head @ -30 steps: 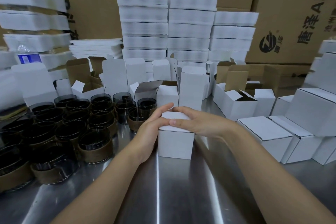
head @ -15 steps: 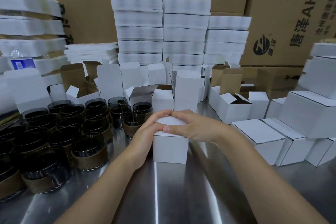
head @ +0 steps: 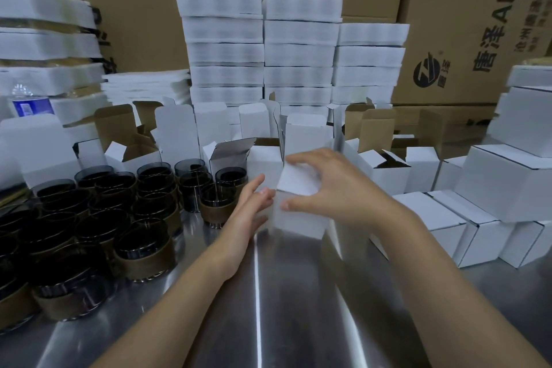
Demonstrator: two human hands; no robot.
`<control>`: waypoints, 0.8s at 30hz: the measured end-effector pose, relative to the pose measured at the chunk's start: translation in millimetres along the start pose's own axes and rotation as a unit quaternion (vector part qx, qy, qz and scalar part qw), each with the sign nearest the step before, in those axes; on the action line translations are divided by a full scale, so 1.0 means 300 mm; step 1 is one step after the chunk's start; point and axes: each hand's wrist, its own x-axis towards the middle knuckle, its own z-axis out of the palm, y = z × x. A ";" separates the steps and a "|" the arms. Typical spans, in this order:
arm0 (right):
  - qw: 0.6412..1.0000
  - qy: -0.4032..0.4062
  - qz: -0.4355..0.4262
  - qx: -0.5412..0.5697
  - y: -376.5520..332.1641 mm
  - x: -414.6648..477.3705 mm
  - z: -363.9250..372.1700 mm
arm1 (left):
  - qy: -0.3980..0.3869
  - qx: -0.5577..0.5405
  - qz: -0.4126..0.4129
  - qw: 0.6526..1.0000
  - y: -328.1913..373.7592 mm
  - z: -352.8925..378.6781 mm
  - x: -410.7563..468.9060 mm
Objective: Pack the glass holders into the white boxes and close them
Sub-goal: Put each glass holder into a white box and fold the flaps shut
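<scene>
Evidently the closing step was ending: right hand (head: 337, 188) gripped the shut box (head: 298, 215) from above, tilted at mid-worktop (head: 268, 308), left hand (head: 251, 209) open beside it; next move probably called for parking it by the packed boxes (head: 442, 212).

Motion blur in the middle, clipping at every edge

The white box (head: 298, 218) under my right hand (head: 337, 191) is smeared by motion, so I cannot tell whether its base touches the desk (head: 268, 308), and its inside is hidden. My left hand (head: 254, 206) lies by its left face; contact is lost in the blur. The glass holders (head: 143, 251) run off the left edge. A bottle (head: 30, 103) shows only its top behind an open box flap (head: 33, 143). The cartons (head: 143, 24) are cut by the top edge, their print partial. The closed boxes (head: 448, 212) run off the right.
</scene>
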 end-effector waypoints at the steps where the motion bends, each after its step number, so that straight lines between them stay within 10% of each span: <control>1: 1.000 0.021 0.012 -0.008 0.014 0.002 -0.013 | -0.004 0.013 0.002 1.000 -0.001 0.002 -0.001; 12: 0.963 -0.086 0.102 -0.235 0.148 0.009 -0.020 | -0.010 0.045 0.000 0.999 -0.005 0.003 0.000; 24: 0.935 -0.033 0.145 -0.321 0.138 0.022 0.012 | 0.000 0.052 0.008 0.999 -0.007 0.007 0.001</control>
